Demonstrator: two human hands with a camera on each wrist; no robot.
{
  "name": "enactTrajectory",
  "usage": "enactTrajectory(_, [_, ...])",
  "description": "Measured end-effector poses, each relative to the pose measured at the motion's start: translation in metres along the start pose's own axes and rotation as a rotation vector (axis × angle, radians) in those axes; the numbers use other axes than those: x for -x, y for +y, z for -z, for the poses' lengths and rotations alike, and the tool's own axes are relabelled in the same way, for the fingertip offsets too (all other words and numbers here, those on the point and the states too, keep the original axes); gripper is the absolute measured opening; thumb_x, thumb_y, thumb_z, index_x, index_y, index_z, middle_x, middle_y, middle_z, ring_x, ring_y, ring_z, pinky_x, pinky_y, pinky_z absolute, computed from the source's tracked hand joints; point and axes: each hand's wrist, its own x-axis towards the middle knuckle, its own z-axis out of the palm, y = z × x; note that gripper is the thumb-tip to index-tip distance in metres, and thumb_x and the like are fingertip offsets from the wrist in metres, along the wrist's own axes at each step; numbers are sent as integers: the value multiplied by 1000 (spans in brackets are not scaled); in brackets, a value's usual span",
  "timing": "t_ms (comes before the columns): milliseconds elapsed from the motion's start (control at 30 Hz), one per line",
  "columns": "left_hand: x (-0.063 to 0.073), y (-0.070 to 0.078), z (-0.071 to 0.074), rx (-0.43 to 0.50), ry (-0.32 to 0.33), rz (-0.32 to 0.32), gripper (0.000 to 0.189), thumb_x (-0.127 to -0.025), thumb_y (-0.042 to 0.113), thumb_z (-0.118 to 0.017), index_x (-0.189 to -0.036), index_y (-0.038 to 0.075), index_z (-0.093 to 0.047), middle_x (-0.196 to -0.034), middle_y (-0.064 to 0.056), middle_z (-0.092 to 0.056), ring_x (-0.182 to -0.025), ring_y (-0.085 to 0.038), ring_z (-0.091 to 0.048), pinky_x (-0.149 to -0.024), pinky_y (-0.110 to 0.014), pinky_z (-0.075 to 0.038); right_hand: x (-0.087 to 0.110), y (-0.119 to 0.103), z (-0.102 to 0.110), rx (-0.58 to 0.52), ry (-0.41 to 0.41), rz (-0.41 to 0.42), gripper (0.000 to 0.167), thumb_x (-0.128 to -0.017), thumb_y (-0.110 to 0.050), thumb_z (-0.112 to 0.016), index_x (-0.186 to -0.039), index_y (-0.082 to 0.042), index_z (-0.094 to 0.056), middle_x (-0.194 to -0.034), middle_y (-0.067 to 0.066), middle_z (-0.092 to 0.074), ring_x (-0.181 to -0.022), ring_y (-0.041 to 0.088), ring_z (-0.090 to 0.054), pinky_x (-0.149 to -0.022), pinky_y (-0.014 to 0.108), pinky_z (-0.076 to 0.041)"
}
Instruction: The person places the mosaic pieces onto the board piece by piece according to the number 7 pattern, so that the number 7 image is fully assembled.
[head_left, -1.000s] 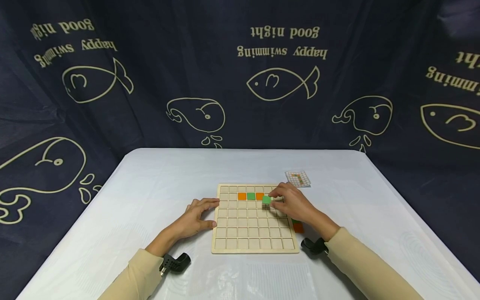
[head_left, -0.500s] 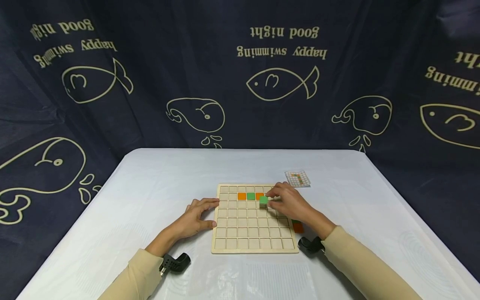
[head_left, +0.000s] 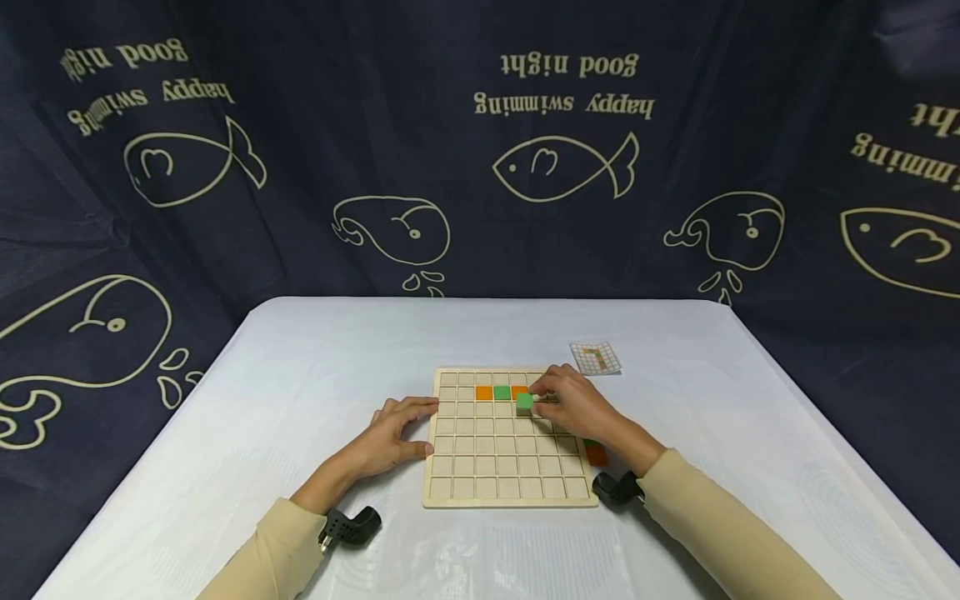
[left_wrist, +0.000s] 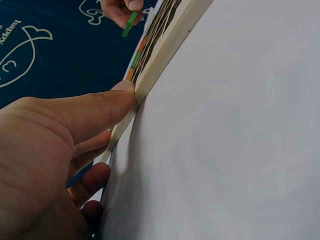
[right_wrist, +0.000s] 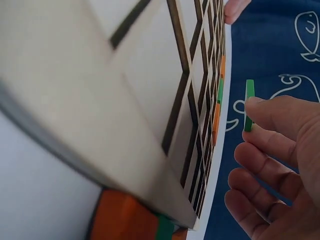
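Observation:
A thin square green tile [head_left: 524, 403] is pinched between the thumb and forefinger of my right hand [head_left: 581, 408]. In the right wrist view the green tile [right_wrist: 249, 105] stands out above the board, seen edge-on. Below it lies a wooden grid board [head_left: 517, 503] with square cells. One row near the far side holds an orange tile [head_left: 483, 392], a green tile [head_left: 502, 392] and a second orange tile [head_left: 519, 390]. My left hand [head_left: 388, 435] rests at the board's left edge, thumb and fingers extended against it. The left wrist view shows the thumb [left_wrist: 110, 107] on the wooden rim.
A small card with a printed grid pattern [head_left: 596, 358] lies past the board's far right corner. Orange and green tiles [head_left: 597, 456] sit against the board's right edge, partly under my right forearm. A white cloth [head_left: 360, 333] covers the table; a dark printed curtain [head_left: 480, 242] hangs behind.
My right hand has shifted slightly left over the board with the green tile, which now overlaps the cells just below the second orange tile. The left hand has stayed put.

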Motion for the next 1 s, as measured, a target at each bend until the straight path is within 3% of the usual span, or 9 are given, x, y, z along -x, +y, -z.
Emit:
enactTrajectory(433, [0, 1, 0, -14, 4, -10, 62, -80, 24, -73, -136, 10, -51, -146, 1, -43, -109, -15, -36, -88, -35, -23, -3, 3, -3, 2, -25, -15, 26, -85, -24, -70, -108, -11, -69, -98, -1, -60, -88, 13, -49, -71, 29, -43])
enactTrajectory(1000, [0, 1, 0, -7, 2, -4, 62, -80, 25, -74, -136, 11, -51, -146, 3, -43, -110, -15, -36, -92, -40, -22, -7, 4, -6, -8, -63, -28, 24, -85, -25, -69, -106, -12, -70, -97, -3, -60, -89, 12, -48, -74, 30, -43])
